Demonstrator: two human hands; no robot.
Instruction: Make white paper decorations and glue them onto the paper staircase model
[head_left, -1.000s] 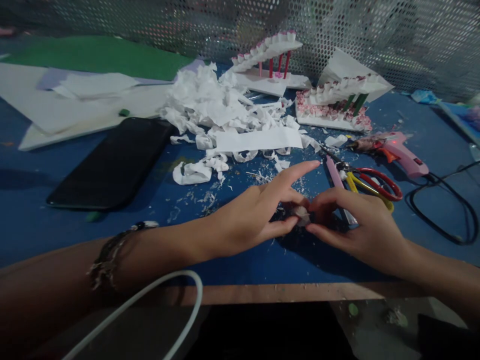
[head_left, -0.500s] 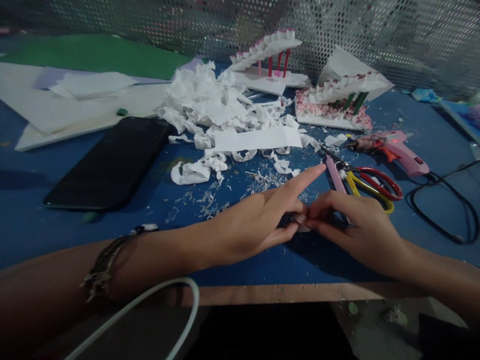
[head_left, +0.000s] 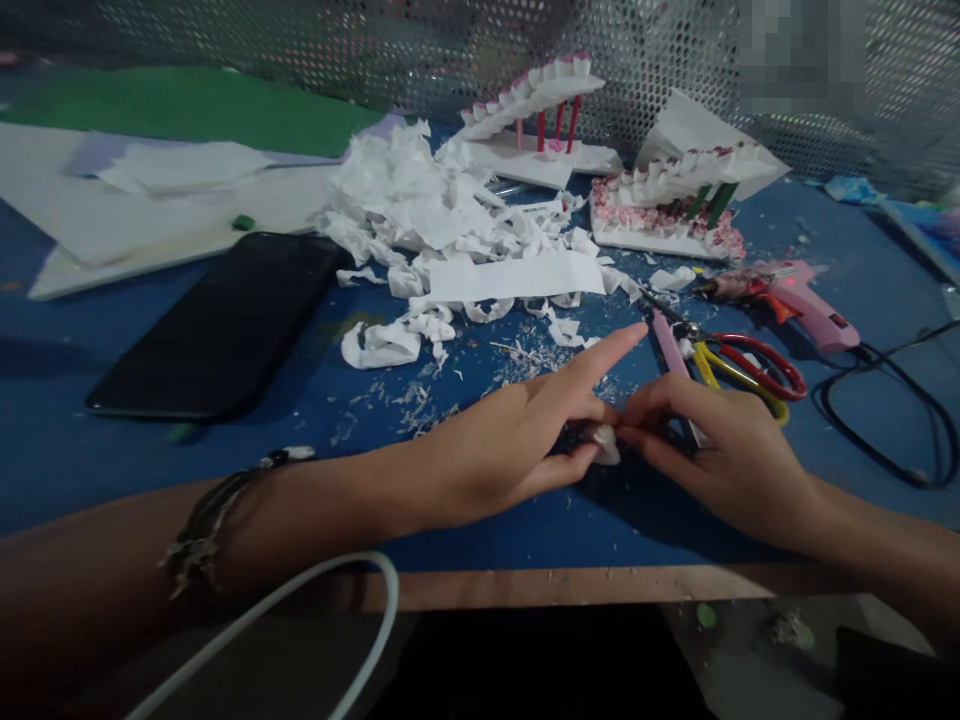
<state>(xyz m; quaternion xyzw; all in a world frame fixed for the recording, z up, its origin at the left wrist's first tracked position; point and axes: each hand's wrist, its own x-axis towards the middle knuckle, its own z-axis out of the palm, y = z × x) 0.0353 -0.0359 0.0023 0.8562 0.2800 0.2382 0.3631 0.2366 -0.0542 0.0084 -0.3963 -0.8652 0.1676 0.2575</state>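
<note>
My left hand (head_left: 517, 440) and my right hand (head_left: 720, 455) meet over the blue table (head_left: 90, 460) near its front edge. Between their fingertips is a small white rolled paper piece (head_left: 604, 442). The left thumb and middle fingers pinch it while the index finger sticks out straight toward the scissors (head_left: 731, 365). My right hand's fingers are pressed together on the other side of the same piece. A bracelet is on my left wrist.
A heap of white paper scraps (head_left: 435, 220) lies behind the hands. Left of it is a black phone (head_left: 225, 325). A pink glue gun (head_left: 795, 300) with a black cord is at the right. Two paper stair models (head_left: 667, 205) stand at the back before a mesh wall.
Both hands stayed in place and kept working the small paper piece; the left index finger rose slightly and the white piece shows more clearly between the fingertips.
</note>
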